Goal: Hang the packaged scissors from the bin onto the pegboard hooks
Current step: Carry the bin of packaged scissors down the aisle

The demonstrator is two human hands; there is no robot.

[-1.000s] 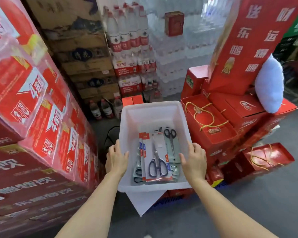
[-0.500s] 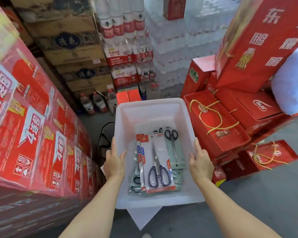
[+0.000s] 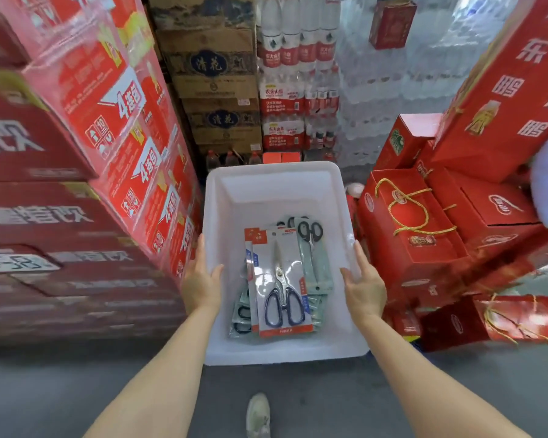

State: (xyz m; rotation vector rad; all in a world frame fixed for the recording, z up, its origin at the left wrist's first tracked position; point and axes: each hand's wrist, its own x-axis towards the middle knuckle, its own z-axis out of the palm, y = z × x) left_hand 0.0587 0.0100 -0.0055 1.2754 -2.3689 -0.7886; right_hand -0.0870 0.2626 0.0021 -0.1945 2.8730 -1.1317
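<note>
Head view, only one available: left hand (image 3: 201,281) and right hand (image 3: 363,287) are clamping the side walls of the white bin (image 3: 276,191), each grip closed on the rim with the thumb hooked inside and fingers running along the outside. Bin is being carried above the grey floor (image 3: 456,390); one shoe (image 3: 258,414) is showing below it.

Packaged scissors (image 3: 283,286) are lying loose in a small heap at the near end of the bin, top card face up, black handles toward the person. More packs are sitting under and behind it.

No pegboard or hooks showing anywhere, so hanging hasn't started, I'd say.

Risks, as I'm judging them:
- Aisle is running tight between red cartons (image 3: 114,128) on the left and red gift boxes (image 3: 424,229) on the right. Bin corner could be clipping either stack.
- Load is sitting near-end heavy; tilting the bin could be sliding packs around.
</note>
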